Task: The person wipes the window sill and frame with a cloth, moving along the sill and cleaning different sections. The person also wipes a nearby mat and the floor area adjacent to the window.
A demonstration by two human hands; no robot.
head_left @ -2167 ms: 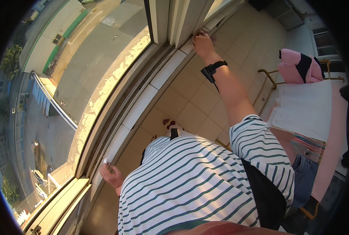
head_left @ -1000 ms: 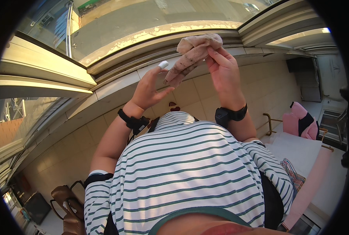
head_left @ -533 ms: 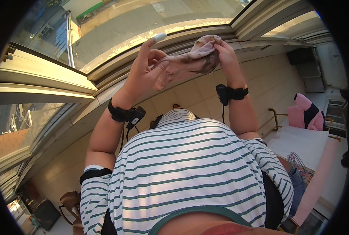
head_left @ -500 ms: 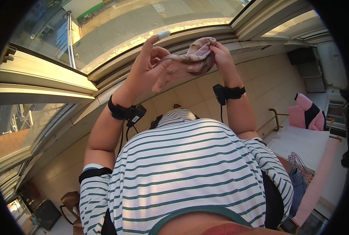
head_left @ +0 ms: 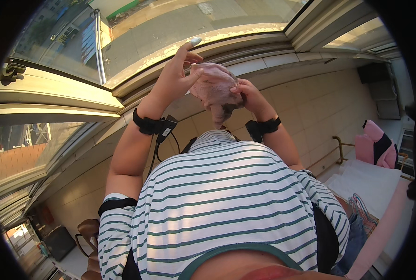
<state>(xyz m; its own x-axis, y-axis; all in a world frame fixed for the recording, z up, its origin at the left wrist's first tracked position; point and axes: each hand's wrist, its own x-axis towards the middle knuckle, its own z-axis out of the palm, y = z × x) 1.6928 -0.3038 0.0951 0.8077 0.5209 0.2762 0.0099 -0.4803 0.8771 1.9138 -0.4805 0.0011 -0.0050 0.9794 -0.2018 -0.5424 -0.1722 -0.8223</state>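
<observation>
A crumpled pink cloth [head_left: 212, 88] with dark grey stains hangs between my hands, just inside the window. My left hand [head_left: 179, 70] pinches its left edge between thumb and fingers, while the index finger, capped in something white, sticks up toward the glass. At the cloth's right side, my right hand [head_left: 251, 97] grips the edge with thumb and fingers. A loose corner droops below, toward my striped shirt [head_left: 231, 186]. Black bands with small boxes circle both wrists.
Beyond the hands runs a window frame [head_left: 245, 46], with a sill below it. A dark latch [head_left: 12, 72] juts from the frame at left. To the right stand a rack with a pink-and-black garment [head_left: 377, 144], several hangers [head_left: 363, 212] and jeans. A brown chair [head_left: 88, 231] is at lower left.
The cloth has turned from a gathered roll to a wider hanging sheet. My right hand has come lower and closer to the left hand; the left has shifted slightly.
</observation>
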